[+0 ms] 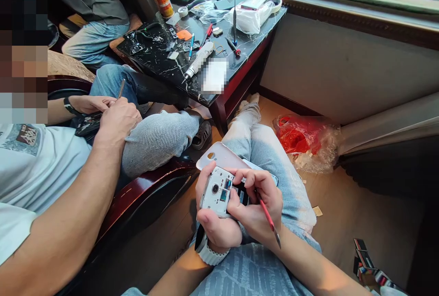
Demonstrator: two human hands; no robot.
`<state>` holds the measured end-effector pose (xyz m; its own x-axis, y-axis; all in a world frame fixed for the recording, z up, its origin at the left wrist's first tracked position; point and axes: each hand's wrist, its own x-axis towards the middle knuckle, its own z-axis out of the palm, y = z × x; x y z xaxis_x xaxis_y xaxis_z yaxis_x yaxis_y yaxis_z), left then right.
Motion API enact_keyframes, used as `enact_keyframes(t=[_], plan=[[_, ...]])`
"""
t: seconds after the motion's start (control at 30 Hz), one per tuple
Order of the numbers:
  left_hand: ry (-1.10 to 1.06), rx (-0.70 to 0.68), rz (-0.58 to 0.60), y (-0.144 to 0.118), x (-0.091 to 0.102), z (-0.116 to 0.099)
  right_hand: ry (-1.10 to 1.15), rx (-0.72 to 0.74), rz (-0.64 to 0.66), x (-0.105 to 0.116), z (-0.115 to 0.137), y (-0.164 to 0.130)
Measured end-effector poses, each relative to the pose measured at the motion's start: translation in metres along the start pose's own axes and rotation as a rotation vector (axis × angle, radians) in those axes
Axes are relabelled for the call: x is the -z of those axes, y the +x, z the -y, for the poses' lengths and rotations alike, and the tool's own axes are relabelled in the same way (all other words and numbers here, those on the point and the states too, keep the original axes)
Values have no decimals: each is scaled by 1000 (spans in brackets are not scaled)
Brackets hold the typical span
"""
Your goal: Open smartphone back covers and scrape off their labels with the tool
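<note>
My left hand (219, 229), with a light watch band at its wrist, grips a white smartphone (211, 195) whose back is open. A round camera and small card slots show on the phone, and a dark battery area is partly covered by my fingers. My right hand (262, 202) holds a slim red tool (266, 216) with a pointed metal end, angled down toward my forearm. Its thumb and fingertips touch the phone beside the slots. A pale cover with a round hole (222, 152) lies on my lap behind the phone, next to a flat pale-blue-edged thing (272, 176).
Ahead stands a black marble-topped table (157, 60) bearing a drink can (161, 0), a silver electric screwdriver (199, 60), screwdrivers and plastic bags. A co-worker's hands (118, 115) hold a tool over a dark device at left. A red plastic bag (298, 136) lies on the floor.
</note>
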<state>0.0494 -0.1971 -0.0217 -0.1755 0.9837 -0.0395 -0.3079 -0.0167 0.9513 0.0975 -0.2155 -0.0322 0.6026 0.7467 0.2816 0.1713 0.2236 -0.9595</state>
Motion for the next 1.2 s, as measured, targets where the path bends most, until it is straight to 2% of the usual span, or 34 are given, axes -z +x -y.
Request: enact_keyframes(t=[0.4, 0.63, 0.77, 1.0, 1.2], plan=[[-24, 40, 56, -1, 6, 4, -4, -8, 0, 1, -2, -1], [4, -46, 65, 3, 10, 14, 52, -55, 18, 3, -3, -4], [-17, -51, 68, 5, 7, 9, 19, -37, 24, 4, -3, -2], [-42, 30, 53, 7, -2, -10, -17, 9, 43, 7, 2, 1], [-70, 44, 40, 4, 3, 1, -34, -18, 43, 6, 4, 0]])
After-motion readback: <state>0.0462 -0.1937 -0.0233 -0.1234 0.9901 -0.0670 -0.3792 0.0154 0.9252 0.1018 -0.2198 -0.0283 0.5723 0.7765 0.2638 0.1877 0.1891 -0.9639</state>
